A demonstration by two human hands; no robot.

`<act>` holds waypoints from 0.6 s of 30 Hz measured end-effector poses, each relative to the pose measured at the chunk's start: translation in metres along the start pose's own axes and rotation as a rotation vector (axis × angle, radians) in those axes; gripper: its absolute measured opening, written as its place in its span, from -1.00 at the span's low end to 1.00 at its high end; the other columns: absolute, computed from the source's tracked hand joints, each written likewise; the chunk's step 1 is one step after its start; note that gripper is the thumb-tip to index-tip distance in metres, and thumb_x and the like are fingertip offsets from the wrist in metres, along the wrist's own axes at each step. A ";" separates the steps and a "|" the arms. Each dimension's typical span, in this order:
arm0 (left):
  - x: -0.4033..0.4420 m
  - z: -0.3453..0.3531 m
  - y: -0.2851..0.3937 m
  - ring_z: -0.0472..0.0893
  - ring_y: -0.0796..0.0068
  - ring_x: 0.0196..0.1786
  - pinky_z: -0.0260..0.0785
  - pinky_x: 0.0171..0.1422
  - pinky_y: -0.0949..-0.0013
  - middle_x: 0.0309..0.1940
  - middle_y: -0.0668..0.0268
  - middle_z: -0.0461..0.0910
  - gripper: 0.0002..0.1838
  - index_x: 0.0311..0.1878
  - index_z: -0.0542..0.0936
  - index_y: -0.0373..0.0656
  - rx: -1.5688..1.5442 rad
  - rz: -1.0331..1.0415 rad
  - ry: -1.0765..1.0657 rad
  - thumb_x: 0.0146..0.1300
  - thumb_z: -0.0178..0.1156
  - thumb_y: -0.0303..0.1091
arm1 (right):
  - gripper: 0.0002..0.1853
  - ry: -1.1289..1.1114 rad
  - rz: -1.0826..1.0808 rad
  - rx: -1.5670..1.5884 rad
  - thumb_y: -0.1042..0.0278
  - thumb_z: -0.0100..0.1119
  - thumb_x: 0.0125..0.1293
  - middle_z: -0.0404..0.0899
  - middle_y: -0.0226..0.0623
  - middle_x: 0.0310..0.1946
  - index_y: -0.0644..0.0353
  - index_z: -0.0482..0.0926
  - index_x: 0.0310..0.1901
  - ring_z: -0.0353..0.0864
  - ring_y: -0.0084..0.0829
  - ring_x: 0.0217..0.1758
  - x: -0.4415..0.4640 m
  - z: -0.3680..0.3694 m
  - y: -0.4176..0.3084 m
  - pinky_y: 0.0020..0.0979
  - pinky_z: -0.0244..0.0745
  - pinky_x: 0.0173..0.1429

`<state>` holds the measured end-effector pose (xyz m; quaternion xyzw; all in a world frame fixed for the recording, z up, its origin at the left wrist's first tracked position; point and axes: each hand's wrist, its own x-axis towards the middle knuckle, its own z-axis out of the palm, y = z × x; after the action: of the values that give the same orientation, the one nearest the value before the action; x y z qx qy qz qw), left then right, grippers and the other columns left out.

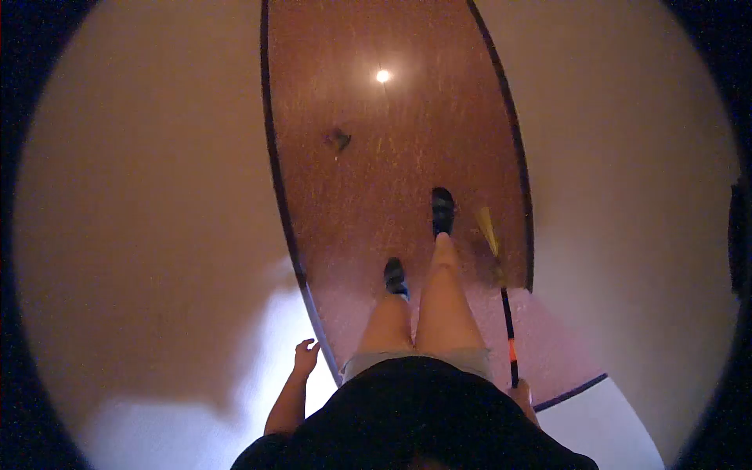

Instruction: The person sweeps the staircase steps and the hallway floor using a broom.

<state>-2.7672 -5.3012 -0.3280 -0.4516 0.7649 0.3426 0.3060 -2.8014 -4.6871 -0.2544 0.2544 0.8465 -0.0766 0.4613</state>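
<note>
My right hand, partly hidden by my dark top, is closed around the upper end of a broom. Its handle is black with an orange band, and its yellow bristles point forward, near the floor to the right of my front foot. Whether the bristles touch the floor I cannot tell. On the other side, my left hand hangs beside the left wall with nothing in it, fingers loosely bent and apart.
A reddish-brown floor runs ahead between beige walls with dark baseboards. A small dark clump lies on the floor ahead to the left. My feet wear dark shoes, the right one in front. Light reflects off the floor farther on.
</note>
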 end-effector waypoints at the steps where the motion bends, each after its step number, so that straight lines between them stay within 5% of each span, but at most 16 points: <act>1: -0.006 0.000 0.026 0.55 0.23 -0.28 0.39 -0.17 0.28 -0.29 -0.03 0.53 -0.57 -0.10 0.50 -0.29 -0.029 0.013 -0.001 0.06 0.16 -0.14 | -0.61 -0.101 0.047 -0.006 0.22 0.22 -0.10 0.52 -0.03 -0.42 0.30 0.47 -0.25 0.54 -0.05 -0.30 0.010 -0.010 0.003 -0.17 0.42 -0.20; 2: -0.012 0.003 0.059 0.55 0.23 -0.29 0.39 -0.17 0.28 -0.32 -0.03 0.54 -0.57 -0.10 0.50 -0.29 -0.051 0.034 -0.006 0.07 0.16 -0.14 | -0.64 -0.204 0.099 -0.003 0.21 0.20 -0.13 0.53 0.04 -0.44 0.34 0.50 -0.35 0.54 -0.03 -0.27 0.026 -0.021 0.011 -0.15 0.42 -0.19; 5: 0.002 0.008 0.124 0.55 0.20 -0.18 0.38 -0.09 0.31 -0.25 -0.04 0.54 -0.59 -0.14 0.51 -0.35 -0.107 0.099 0.042 0.07 0.15 -0.18 | -0.86 -0.390 0.265 1.030 0.32 0.12 -0.09 0.43 -0.27 -0.66 0.21 0.50 -0.55 0.38 -0.34 -0.69 0.079 -0.141 -0.111 -0.39 0.32 -0.60; 7: -0.011 -0.001 0.175 0.52 0.23 -0.13 0.37 -0.07 0.28 -0.15 -0.01 0.50 -0.60 -0.11 0.50 -0.31 -0.098 0.084 -0.014 0.09 0.14 -0.18 | -0.88 -0.545 0.249 1.588 0.46 -0.05 -0.03 0.35 -0.29 -0.76 0.17 0.43 -0.65 0.33 -0.41 -0.75 0.180 -0.177 -0.161 -0.51 0.25 -0.68; 9: -0.023 -0.017 0.229 0.50 0.27 -0.10 0.35 -0.05 0.30 -0.11 0.03 0.48 -0.60 -0.08 0.48 -0.30 -0.196 0.041 -0.049 0.11 0.13 -0.20 | -0.82 -0.562 -0.147 1.255 0.40 -0.02 -0.05 0.32 -0.34 -0.82 0.14 0.36 -0.74 0.31 -0.40 -0.81 0.244 -0.249 -0.253 -0.46 0.22 -0.73; 12: -0.032 -0.033 0.306 0.44 0.38 -0.03 0.27 0.05 0.38 -0.03 0.13 0.44 -0.61 0.01 0.42 -0.25 -0.369 -0.054 -0.093 0.17 0.09 -0.23 | -0.77 -0.662 -0.105 1.381 0.42 -0.07 -0.04 0.25 -0.37 -0.87 0.12 0.29 -0.79 0.25 -0.41 -0.84 0.286 -0.337 -0.402 -0.37 0.15 -0.76; 13: -0.036 -0.041 0.333 0.43 0.38 -0.03 0.26 0.06 0.39 -0.04 0.15 0.45 -0.61 0.01 0.42 -0.25 -0.436 -0.112 -0.074 0.17 0.08 -0.23 | -0.75 -0.464 -0.054 1.153 0.39 -0.07 -0.01 0.24 -0.35 -0.87 0.12 0.29 -0.79 0.25 -0.40 -0.84 0.312 -0.341 -0.445 -0.38 0.14 -0.76; 18: -0.066 -0.050 0.373 0.44 0.32 -0.04 0.27 0.04 0.35 -0.06 0.13 0.45 -0.61 0.01 0.43 -0.24 -0.441 -0.167 0.001 0.18 0.08 -0.20 | -0.76 -0.558 -0.374 0.831 0.47 -0.04 -0.02 0.27 -0.35 -0.84 0.15 0.32 -0.79 0.25 -0.44 -0.81 0.302 -0.369 -0.637 -0.43 0.14 -0.71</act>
<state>-3.0838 -5.1758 -0.1553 -0.5695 0.6317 0.4745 0.2269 -3.5290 -4.9905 -0.3609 0.2304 0.6209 -0.5510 0.5077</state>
